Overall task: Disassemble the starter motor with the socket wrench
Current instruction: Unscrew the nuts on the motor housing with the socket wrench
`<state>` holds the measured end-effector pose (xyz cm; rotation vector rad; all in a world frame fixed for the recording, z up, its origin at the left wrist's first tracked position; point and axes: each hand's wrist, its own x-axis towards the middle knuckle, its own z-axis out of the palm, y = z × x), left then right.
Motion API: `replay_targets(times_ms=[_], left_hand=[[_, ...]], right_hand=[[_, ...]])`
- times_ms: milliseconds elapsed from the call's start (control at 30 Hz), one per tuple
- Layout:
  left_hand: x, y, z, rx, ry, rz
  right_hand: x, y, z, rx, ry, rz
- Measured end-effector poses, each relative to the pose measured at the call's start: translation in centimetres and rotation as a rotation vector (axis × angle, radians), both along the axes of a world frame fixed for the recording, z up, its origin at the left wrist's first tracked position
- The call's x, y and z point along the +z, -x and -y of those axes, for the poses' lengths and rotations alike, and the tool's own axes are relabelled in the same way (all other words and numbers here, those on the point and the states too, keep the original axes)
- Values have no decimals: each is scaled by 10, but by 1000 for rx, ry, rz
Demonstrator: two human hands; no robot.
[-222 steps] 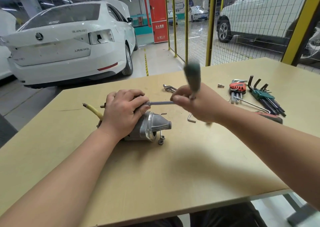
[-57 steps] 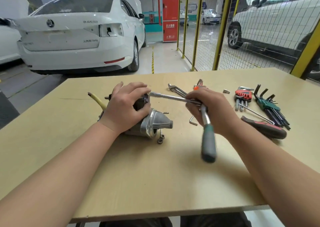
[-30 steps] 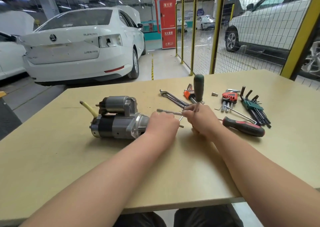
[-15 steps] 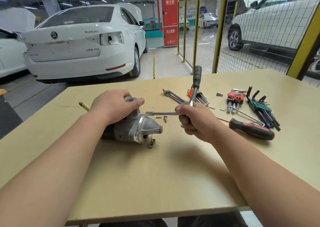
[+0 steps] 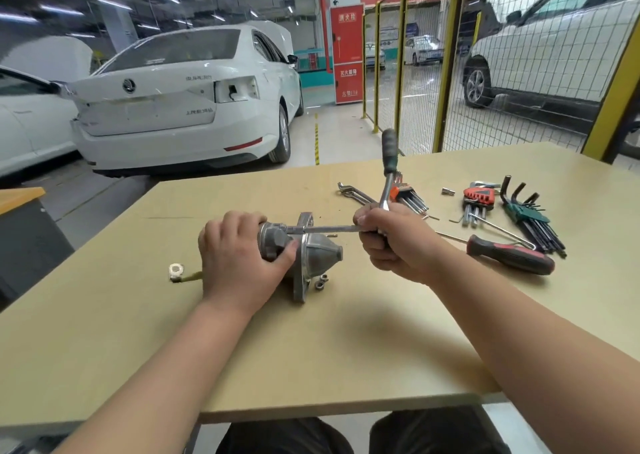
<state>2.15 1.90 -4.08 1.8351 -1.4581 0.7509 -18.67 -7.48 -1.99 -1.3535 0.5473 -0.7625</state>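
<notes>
The grey starter motor (image 5: pixel 313 251) lies on its side on the tan table (image 5: pixel 311 349), its cone-shaped nose pointing right. My left hand (image 5: pixel 239 259) is wrapped over its body and hides most of it. A yellow cable with a ring terminal (image 5: pixel 176 270) sticks out to the left. My right hand (image 5: pixel 394 240) grips the head of the socket wrench (image 5: pixel 388 162), whose dark green handle stands up and away from me. The wrench's long extension bar (image 5: pixel 325 228) runs left from my fist to the motor's upper flange.
A loose nut (image 5: pixel 320 282) lies by the motor's flange. Behind my right hand lie open-end wrenches (image 5: pixel 353 192) and an orange hex key set (image 5: pixel 407 195). To the right are a red hex key set (image 5: pixel 479 199), a green one (image 5: pixel 530 218) and a red-black screwdriver (image 5: pixel 509 254).
The motor has been turned on the table, so its yellow cable now lies toward me at the left. The extension bar's tip has moved left onto the motor's flange.
</notes>
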Motion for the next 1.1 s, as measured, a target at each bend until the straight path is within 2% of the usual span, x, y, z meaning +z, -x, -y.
replay_targets(times_ms=[133,200,367,500,667,733,800,933,967,1100], left_hand=[[27,-11,10,-31,-225,184],[35,-15,12,-79,-308,190],[30,-11,11,-101,-307,136],[30,-9,9,-134,-312,95],[32,-9,8,-163,-338,107],[33,-9,8,-167,-347,110],[34,-8,9,-167,-365,111],[35,-8,12,-153,-408,132],[36,-8,13,-151,-417,133],[38,-10,14,-143,-458,155]], right_hand=[[-7,1,-3,0,-41,22],[-9,0,-3,9,-72,46],[-15,-2,-1,20,-119,84],[-10,-1,0,70,-170,33],[2,-4,4,35,-533,26],[6,-5,2,13,-570,26],[9,-4,0,-19,-469,-31],[13,0,-2,-138,205,-299],[15,1,-2,-164,322,-340],[17,6,2,-163,502,-363]])
